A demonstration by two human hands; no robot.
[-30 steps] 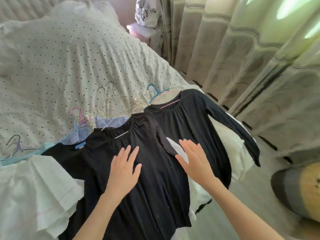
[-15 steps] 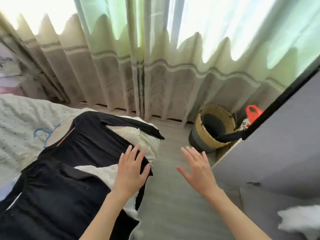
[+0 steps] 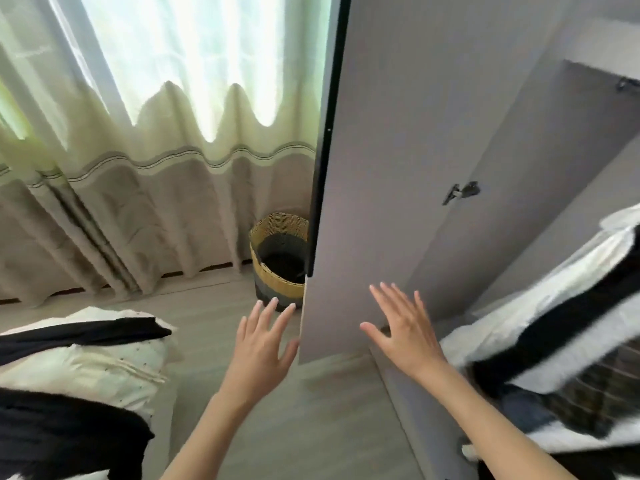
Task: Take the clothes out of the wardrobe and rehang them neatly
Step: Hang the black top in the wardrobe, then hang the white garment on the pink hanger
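Right of both empty hands (image 3: 403,336), clothes (image 3: 561,317) fill the wardrobe (image 3: 398,168).

The pale wood-look floor (image 3: 277,427) carries a woven basket (image 3: 278,258) at twelve o'clock against the curtain, while the bed (image 3: 86,368) at nine o'clock bears black garments (image 3: 69,441) over white bedding.

Wardrobe door (image 3: 398,168): smooth matt panel, metal hinge (image 3: 462,192). Basket (image 3: 277,254): woven, rough. Curtain (image 3: 138,202): soft matt cloth. Floor (image 3: 294,427): wood-look, smooth.
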